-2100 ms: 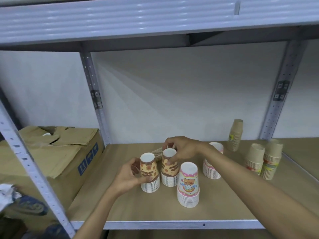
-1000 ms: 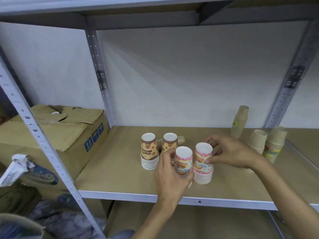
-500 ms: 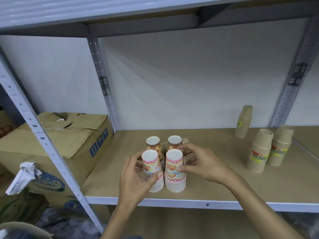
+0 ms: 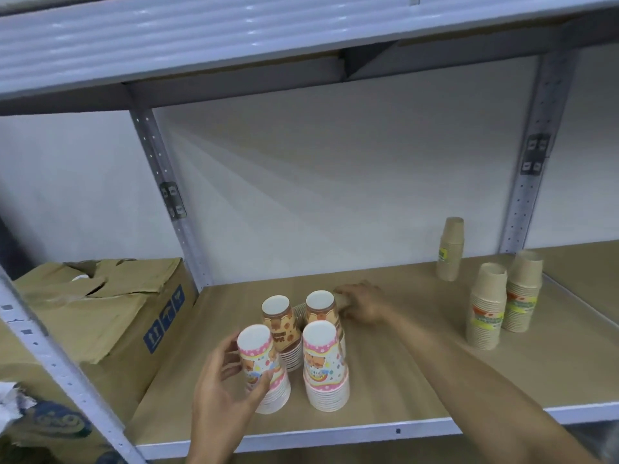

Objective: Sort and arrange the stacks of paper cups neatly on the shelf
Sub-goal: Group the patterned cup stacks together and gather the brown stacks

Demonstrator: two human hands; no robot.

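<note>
Four upside-down stacks of paper cups stand close together on the wooden shelf. In front are two pink-and-white stacks, the left one and the right one. Behind them are two brown printed stacks, the left one and the right one. My left hand curls around the left pink stack. My right hand reaches past the right brown stack and grips a plain brown stack lying on its side, mostly hidden behind the others.
Three plain kraft cup stacks stand at the right: one at the back and two nearer the front. A crumpled cardboard box sits left of the shelf upright.
My right hand let go of the right pink stack and reached to the back, onto the lying brown stack. My left hand stays on the left pink stack. The camera tilted slightly.
</note>
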